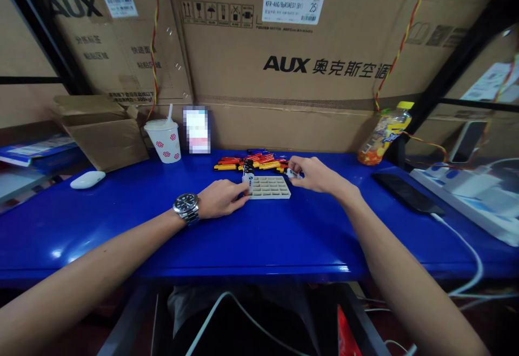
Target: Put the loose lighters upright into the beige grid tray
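Observation:
A pale tray (270, 188) divided into small compartments lies on the blue table. My left hand (223, 198), with a watch at its wrist, is closed on the tray's left end. Several white pieces with black tops (248, 175) stand upright in the tray's left compartments; their kind is unclear. Off the tray's back right corner, my right hand (310, 174) pinches a small white piece with a dark print (292, 174), partly hidden by the fingers. Behind the tray lies a pile of slim red, yellow and blue sticks (261, 161) with dark ends, too small to identify surely.
A paper cup with a straw (164, 140), a lit phone (197, 129) and an open carton (103, 134) stand at back left. A white case (87, 179) lies nearby. On the right are a drink bottle (383, 134), a dark phone (405, 193) and a power strip (466, 199).

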The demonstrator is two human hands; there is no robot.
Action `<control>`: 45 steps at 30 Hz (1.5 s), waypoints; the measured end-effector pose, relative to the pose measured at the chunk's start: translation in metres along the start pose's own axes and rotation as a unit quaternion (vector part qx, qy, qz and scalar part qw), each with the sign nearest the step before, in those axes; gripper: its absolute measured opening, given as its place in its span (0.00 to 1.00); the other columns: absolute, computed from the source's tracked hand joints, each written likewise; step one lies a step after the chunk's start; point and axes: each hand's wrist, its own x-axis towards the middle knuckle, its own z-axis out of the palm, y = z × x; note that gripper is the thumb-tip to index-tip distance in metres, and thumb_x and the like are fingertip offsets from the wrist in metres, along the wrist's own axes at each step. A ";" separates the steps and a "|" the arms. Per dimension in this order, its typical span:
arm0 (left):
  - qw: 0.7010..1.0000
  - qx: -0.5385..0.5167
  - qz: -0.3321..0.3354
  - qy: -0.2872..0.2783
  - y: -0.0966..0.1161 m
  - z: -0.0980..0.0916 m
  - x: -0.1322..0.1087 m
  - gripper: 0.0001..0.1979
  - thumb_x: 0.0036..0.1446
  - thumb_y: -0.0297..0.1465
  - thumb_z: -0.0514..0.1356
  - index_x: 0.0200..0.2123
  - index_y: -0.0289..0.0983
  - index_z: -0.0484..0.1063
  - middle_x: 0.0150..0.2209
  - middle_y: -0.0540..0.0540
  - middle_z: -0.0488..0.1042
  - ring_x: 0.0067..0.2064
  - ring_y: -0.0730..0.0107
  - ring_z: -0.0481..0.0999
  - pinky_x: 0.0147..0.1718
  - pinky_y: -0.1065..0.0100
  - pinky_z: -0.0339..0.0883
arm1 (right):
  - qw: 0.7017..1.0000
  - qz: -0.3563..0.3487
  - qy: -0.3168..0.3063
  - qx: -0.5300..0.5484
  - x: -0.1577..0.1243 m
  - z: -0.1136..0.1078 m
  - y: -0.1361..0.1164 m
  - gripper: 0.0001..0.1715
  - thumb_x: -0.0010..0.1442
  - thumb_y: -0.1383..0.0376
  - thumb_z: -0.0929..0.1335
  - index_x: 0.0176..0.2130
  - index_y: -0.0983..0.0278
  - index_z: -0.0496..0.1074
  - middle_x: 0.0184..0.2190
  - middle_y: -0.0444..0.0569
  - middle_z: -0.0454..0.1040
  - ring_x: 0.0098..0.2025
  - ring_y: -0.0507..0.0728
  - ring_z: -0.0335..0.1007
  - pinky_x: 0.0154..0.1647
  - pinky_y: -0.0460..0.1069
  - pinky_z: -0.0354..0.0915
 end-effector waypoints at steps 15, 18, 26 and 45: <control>0.999 0.035 0.005 0.008 -0.001 0.003 0.000 0.11 0.66 0.35 0.49 0.42 0.39 0.70 0.26 0.49 0.72 0.26 0.70 0.69 0.25 0.71 0.55 | 0.752 0.091 0.176 0.629 0.015 0.031 -0.048 0.15 0.55 0.54 0.67 0.31 0.59 0.58 0.14 0.35 0.56 0.12 0.46 0.44 0.13 0.43 0.40; 0.999 0.032 -0.001 0.005 -0.001 0.003 0.000 0.11 0.66 0.34 0.49 0.42 0.39 0.70 0.26 0.49 0.72 0.26 0.69 0.69 0.25 0.71 0.55 | 0.723 0.154 0.154 0.656 0.015 0.027 -0.048 0.24 0.56 0.45 0.62 0.23 0.60 0.58 0.10 0.35 0.47 0.11 0.45 0.36 0.13 0.44 0.34; 0.999 0.030 0.008 0.009 0.000 0.003 0.000 0.12 0.66 0.35 0.48 0.42 0.38 0.70 0.25 0.49 0.71 0.25 0.70 0.69 0.25 0.71 0.55 | 0.692 0.236 0.125 0.671 0.014 0.024 -0.053 0.29 0.62 0.45 0.51 0.18 0.58 0.49 0.07 0.38 0.44 0.11 0.47 0.35 0.12 0.46 0.35; 0.999 -0.018 -0.030 0.013 0.004 -0.002 0.001 0.07 0.63 0.35 0.52 0.39 0.37 0.61 0.21 0.54 0.66 0.21 0.72 0.65 0.23 0.70 0.54 | 0.851 0.022 0.198 0.486 0.015 0.038 -0.048 0.21 0.57 0.46 0.66 0.32 0.59 0.58 0.24 0.40 0.63 0.25 0.50 0.59 0.25 0.46 0.57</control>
